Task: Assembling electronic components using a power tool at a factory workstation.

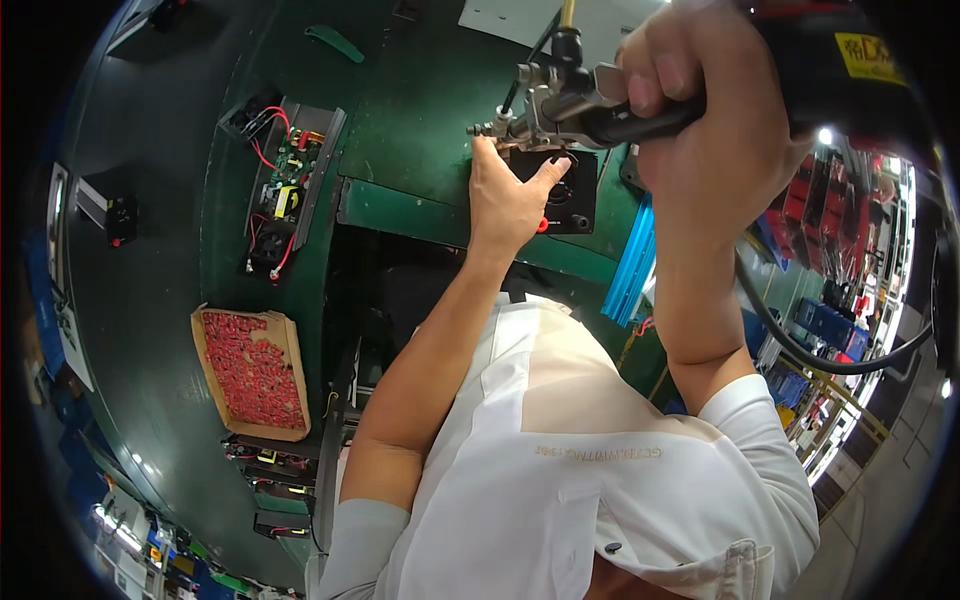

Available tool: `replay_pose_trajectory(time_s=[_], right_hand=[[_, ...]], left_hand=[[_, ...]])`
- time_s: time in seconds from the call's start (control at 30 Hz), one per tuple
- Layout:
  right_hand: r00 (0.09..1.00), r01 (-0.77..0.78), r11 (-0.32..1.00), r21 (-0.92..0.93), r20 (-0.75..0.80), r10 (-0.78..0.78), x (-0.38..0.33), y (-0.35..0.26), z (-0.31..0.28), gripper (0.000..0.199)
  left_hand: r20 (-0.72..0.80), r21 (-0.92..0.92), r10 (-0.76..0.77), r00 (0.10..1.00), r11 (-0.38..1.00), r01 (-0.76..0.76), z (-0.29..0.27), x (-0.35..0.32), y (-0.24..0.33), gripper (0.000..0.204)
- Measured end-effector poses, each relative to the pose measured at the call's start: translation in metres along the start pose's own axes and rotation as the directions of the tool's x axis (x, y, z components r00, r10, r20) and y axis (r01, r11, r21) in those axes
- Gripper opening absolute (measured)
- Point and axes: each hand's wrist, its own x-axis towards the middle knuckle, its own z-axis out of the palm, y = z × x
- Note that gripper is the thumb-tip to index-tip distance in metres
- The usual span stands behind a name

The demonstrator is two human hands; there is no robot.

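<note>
Head view: powered driver on black box, upper centre of frame

Head view, looking down over the person's white shirt (pixel 590 470).

Right hand (pixel 700 110), upper right of frame: fingers clenched around the grip of a powered screwdriver (pixel 590 105). Its metal nose points left and ends just above the black box (pixel 560 190). A black hose (pixel 800 340) trails from the tool down the right side.

Left hand (pixel 505 195), upper centre: lies on the black box, thumb spread across its top, fingertips up by the tool nose. Fingers press rather than wrap; hand steadies the box, no full grip that I can see.

The black box sits on the green surface (pixel 420 110), with a small red part at its lower edge. Can't tell whether a screw is seated; the tip is hidden behind the fingers.

Judgement: the step in hand looks like fastening on the box, tool lined up at the near corner. The next move calls for the tip square on the fastener, the box held flat, and the left fingertips clear of the bit.

Elsewhere: open circuit board with red and black wires (pixel 285 190), upper left. Cardboard tray of small red parts (pixel 250 370), left centre. Blue strip (pixel 630 265) just right of the box.
</note>
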Motion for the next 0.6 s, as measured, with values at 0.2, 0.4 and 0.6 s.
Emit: replay_pose_trajectory(time_s=[0.2,0.4,0.6], right_hand=[[0.929,0.159,0.980,-0.123,0.356,-0.106,0.028,0.017,-0.046,0.019],[0.987,0.105,0.967,0.232,0.091,-0.129,0.104,-0.052,-0.125,0.007],[0.918,0.356,0.913,0.199,-0.258,-0.302,0.121,-0.034,-0.140,0.021]], left_hand=[[0.067,-0.184,-0.018,0.998,0.982,0.030,-0.004,-0.005,0.004,0.068],[0.010,-0.067,0.048,0.999,0.997,-0.047,0.008,-0.016,-0.031,0.079],[-0.041,-0.220,0.011,0.999,0.975,-0.020,-0.039,-0.029,-0.039,0.031]])
